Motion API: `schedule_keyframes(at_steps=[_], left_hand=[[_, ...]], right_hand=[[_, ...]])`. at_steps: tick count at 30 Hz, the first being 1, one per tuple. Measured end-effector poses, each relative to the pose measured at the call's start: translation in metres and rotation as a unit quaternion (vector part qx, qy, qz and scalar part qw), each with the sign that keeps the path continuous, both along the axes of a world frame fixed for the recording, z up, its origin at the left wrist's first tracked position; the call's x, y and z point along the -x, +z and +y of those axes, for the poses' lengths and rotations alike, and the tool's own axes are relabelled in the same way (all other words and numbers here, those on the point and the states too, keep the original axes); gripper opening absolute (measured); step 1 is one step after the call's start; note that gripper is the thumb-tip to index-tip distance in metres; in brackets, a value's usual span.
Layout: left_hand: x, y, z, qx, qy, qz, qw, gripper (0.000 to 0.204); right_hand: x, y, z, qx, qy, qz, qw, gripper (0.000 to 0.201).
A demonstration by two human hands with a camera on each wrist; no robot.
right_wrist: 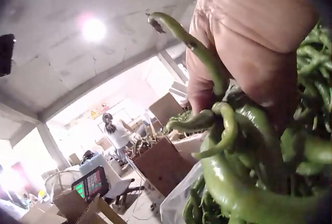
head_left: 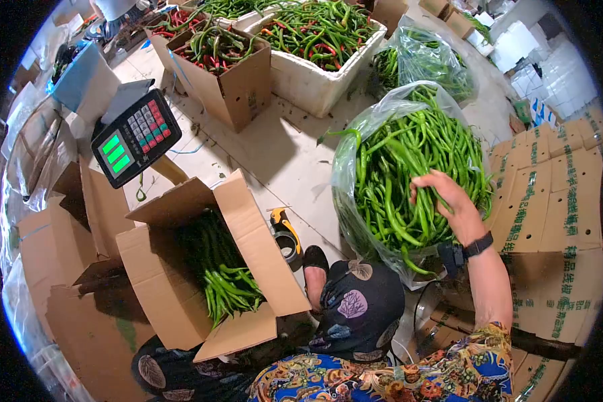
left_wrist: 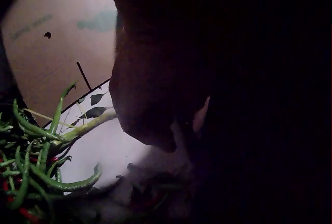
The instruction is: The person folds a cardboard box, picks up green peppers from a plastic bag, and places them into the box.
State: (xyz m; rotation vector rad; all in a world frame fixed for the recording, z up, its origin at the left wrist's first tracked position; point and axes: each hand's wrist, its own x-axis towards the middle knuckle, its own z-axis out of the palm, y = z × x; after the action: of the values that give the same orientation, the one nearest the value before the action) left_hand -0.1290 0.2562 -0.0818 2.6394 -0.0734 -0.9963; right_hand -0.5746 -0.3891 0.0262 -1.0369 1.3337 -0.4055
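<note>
My right hand (head_left: 445, 194) grips a bunch of long green chili peppers (head_left: 409, 161) over a clear plastic bag (head_left: 345, 181) heaped with the same peppers. In the right wrist view, curved peppers (right_wrist: 223, 172) stick out below the fingers of that hand (right_wrist: 249, 53). My left hand (left_wrist: 150, 99) shows only as a dark shape in the left wrist view, near loose peppers (left_wrist: 67, 182), and I cannot tell what its fingers do. It is out of sight in the head view. An open cardboard box (head_left: 161, 281) before my lap holds green chili peppers (head_left: 228, 288) along one side.
A digital scale display (head_left: 137, 134) stands beyond the box. Near the box's right flap lies a yellow-handled tape dispenser (head_left: 285, 231). A white foam crate (head_left: 328, 94) and a cardboard carton (head_left: 241, 100) hold red and green peppers. Flattened cartons (head_left: 549, 201) are stacked at right.
</note>
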Motion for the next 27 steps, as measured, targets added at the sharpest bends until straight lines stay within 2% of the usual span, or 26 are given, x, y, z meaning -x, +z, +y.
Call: schedule_keyframes(at_steps=[1, 4, 7, 8, 11, 13, 15, 16, 21, 23, 26, 27], left_hand=[[0.000, 0.000, 0.001, 0.003, -0.003, 0.000, 1.000, 0.032], [0.000, -0.003, 0.003, 0.015, -0.011, -0.002, 1.000, 0.031], [0.000, -0.004, 0.008, 0.026, -0.019, -0.005, 0.999, 0.031], [0.001, -0.004, 0.010, 0.029, -0.020, -0.007, 0.999, 0.031], [0.000, -0.003, 0.012, 0.041, -0.025, -0.014, 0.999, 0.031], [-0.003, -0.003, 0.014, 0.052, -0.032, -0.019, 0.998, 0.030], [-0.007, -0.001, 0.015, 0.063, -0.034, -0.033, 0.997, 0.030], [-0.011, 0.002, 0.016, 0.069, -0.037, -0.046, 0.996, 0.030], [-0.039, 0.038, 0.003, 0.150, -0.065, -0.185, 0.969, 0.030], [-0.040, 0.064, -0.014, 0.207, -0.059, -0.244, 0.946, 0.029], [-0.010, 0.113, -0.070, 0.313, 0.002, -0.254, 0.915, 0.028], [0.004, 0.128, -0.090, 0.380, 0.054, -0.248, 0.890, 0.027]], right_hand=[[0.001, 0.009, 0.011, 0.004, -0.001, -0.002, 1.000, 0.018], [0.010, 0.024, 0.037, 0.096, 0.007, -0.006, 0.995, 0.042], [0.027, 0.024, 0.050, 0.113, 0.016, -0.024, 0.993, 0.042], [0.029, 0.034, 0.057, 0.101, 0.053, -0.021, 0.993, 0.060], [0.036, 0.054, 0.077, 0.048, 0.106, 0.004, 0.993, 0.058], [0.049, 0.054, 0.088, 0.046, 0.078, 0.018, 0.996, 0.052], [0.058, 0.055, 0.095, 0.059, 0.011, 0.037, 0.998, 0.038], [0.065, 0.055, 0.096, 0.051, 0.010, 0.024, 0.998, 0.034], [0.076, 0.059, 0.113, 0.082, -0.031, -0.008, 0.996, 0.028], [0.074, 0.066, 0.126, 0.078, -0.101, -0.076, 0.989, 0.028], [0.075, 0.071, 0.142, 0.083, -0.138, -0.163, 0.973, 0.032], [0.075, 0.074, 0.148, 0.090, -0.147, -0.203, 0.964, 0.034]])
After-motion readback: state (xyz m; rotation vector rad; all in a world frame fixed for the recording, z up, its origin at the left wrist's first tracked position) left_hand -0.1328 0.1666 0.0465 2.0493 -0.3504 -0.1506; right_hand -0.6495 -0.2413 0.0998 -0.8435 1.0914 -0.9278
